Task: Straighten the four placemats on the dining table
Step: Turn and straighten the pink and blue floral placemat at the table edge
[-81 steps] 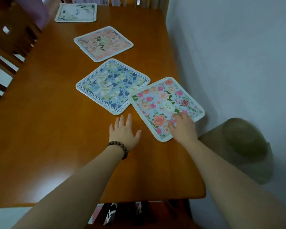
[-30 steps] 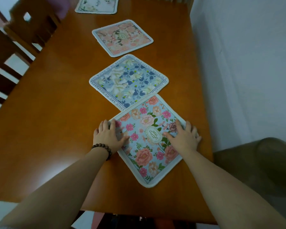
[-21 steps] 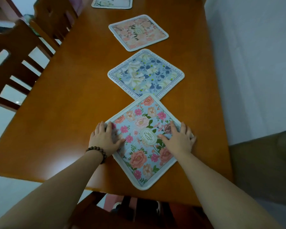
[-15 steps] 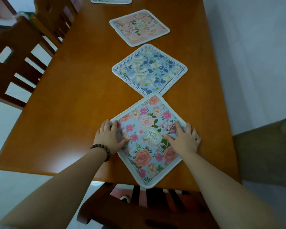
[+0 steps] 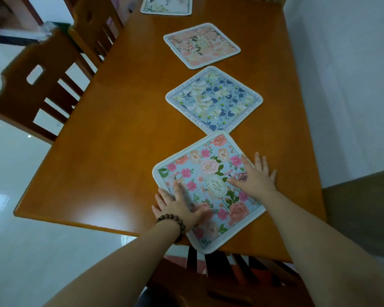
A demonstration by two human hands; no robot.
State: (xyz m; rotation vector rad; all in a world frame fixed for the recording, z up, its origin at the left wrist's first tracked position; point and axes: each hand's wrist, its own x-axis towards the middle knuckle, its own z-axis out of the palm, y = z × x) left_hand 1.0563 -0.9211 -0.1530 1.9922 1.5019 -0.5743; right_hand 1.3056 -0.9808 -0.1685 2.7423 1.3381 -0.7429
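Observation:
Four square floral placemats lie in a row along the wooden table [image 5: 111,138]. The nearest, a light-blue mat with pink flowers [image 5: 208,173], sits askew, its lower corner reaching the table's front edge. My left hand [image 5: 177,204], with a bead bracelet on the wrist, presses flat on the mat's left side and is blurred. My right hand [image 5: 256,178] lies flat on its right side with fingers spread. Beyond it a blue-and-white mat [image 5: 214,99] is turned like a diamond. Farther back lie a peach mat [image 5: 201,45], also rotated, and a pale green mat [image 5: 166,4], cut off by the frame's top.
A white wall [image 5: 341,85] runs close along the table's right edge. Wooden chairs [image 5: 42,85] stand at the left side, another chair back [image 5: 231,264] is under the front edge. A dark olive seat [image 5: 361,213] sits at the right.
The pink-flower mat has been slid from the right edge toward the middle front and turned. Since half a second ago it rotated further clockwise, and my left hand slid down its left edge.

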